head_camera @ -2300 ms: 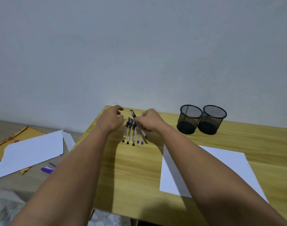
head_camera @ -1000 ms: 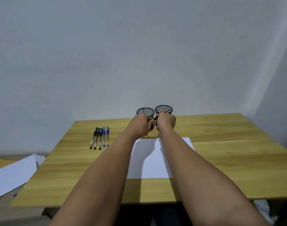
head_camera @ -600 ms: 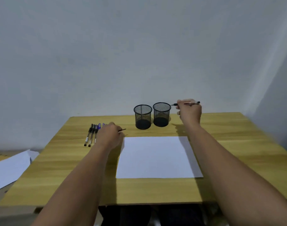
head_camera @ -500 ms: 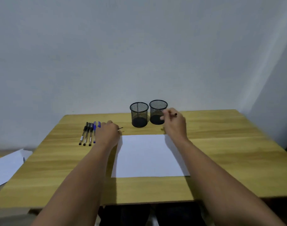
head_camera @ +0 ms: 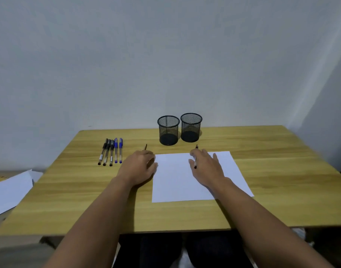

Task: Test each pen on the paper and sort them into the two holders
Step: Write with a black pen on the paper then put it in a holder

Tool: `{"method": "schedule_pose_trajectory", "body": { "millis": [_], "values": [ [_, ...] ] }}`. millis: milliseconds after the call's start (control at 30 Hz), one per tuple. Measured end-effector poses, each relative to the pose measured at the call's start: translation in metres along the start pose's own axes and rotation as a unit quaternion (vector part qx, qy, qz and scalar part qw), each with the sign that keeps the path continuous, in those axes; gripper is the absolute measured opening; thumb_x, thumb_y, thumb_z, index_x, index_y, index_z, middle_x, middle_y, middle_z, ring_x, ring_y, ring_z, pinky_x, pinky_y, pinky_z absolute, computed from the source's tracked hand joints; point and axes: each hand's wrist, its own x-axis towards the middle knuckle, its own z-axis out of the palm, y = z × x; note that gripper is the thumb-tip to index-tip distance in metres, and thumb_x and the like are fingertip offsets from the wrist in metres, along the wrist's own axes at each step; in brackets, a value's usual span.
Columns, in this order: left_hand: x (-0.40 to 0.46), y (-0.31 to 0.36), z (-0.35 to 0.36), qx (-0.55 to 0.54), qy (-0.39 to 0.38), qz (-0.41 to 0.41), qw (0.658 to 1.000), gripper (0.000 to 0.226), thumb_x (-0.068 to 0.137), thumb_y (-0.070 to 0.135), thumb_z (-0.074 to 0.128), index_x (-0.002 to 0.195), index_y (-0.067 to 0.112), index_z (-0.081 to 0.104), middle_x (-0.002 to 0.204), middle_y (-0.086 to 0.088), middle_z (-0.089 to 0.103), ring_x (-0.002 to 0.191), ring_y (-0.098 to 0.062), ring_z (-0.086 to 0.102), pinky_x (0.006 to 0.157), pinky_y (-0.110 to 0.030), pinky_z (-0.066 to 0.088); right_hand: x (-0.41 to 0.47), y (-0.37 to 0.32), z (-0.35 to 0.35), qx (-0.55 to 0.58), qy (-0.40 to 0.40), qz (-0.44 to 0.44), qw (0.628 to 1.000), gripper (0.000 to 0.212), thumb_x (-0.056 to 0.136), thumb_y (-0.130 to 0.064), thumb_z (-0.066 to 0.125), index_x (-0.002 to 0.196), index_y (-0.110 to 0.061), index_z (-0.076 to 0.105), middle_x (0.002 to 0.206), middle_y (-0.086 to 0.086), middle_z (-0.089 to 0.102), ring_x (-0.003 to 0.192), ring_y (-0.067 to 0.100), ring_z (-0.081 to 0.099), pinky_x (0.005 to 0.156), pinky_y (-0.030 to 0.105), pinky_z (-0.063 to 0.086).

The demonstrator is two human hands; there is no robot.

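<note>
Right hand [head_camera: 206, 167] grips pen [head_camera: 195, 163] over paper [head_camera: 173, 182]; left hand [head_camera: 139, 166] clasps pen cap [head_camera: 146, 147] on counter [head_camera: 281, 171].

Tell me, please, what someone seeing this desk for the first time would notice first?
Probably the white sheet of paper at the middle of the wooden table, with the right hand over it holding a pen tip-down. Behind it stand two empty black mesh holders side by side, and five pens in a row lie at the far left.
</note>
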Motion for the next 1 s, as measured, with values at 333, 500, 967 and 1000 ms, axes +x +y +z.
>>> {"method": "schedule_pose_trajectory", "body": {
  "millis": [333,500,967,1000],
  "values": [
    [0.0,0.001,0.012,-0.006,-0.077,-0.016,0.997,0.085,0.081,0.079,0.026,0.151,0.035,0.043,0.164,0.007,0.032,0.154,-0.022,0.021,0.12,-0.045,0.026,0.015,-0.023,-0.008,0.234,0.126,-0.045,0.963,0.031,0.108,-0.036,0.049,0.11,-0.023,0.077,0.08,-0.009,0.074,0.079,0.015,0.071,0.082,0.034,0.055],
    [-0.001,-0.002,0.02,-0.012,-0.05,-0.024,0.998,0.08,0.083,0.079,0.026,0.151,0.039,0.042,0.164,0.005,0.031,0.154,-0.019,0.019,0.119,-0.046,0.02,0.042,-0.072,-0.007,0.444,0.066,0.036,0.893,0.026,0.107,-0.023,0.058,0.097,-0.011,0.08,0.079,0.012,0.078,0.06,0.02,0.068,0.051,0.021,0.05],
    [-0.001,-0.019,0.018,0.014,-0.082,0.036,0.996,0.08,0.089,0.083,0.029,0.157,0.041,0.026,0.168,0.012,0.019,0.154,-0.014,0.013,0.118,-0.043,0.02,0.065,-0.066,0.051,0.426,0.077,0.05,0.9,0.041,0.1,-0.031,0.069,0.063,-0.016,0.058,0.056,0.009,0.061,0.053,0.027,0.064,0.055,0.045,0.056],
    [-0.002,-0.019,0.019,0.011,-0.077,0.035,0.996,0.081,0.088,0.084,0.029,0.157,0.041,0.026,0.167,0.012,0.019,0.154,-0.014,0.013,0.118,-0.042,0.019,0.064,-0.066,0.051,0.413,0.08,0.047,0.906,0.042,0.099,-0.03,0.069,0.06,-0.018,0.056,0.053,0.007,0.06,0.052,0.028,0.065,0.056,0.048,0.058]
  ]
}}
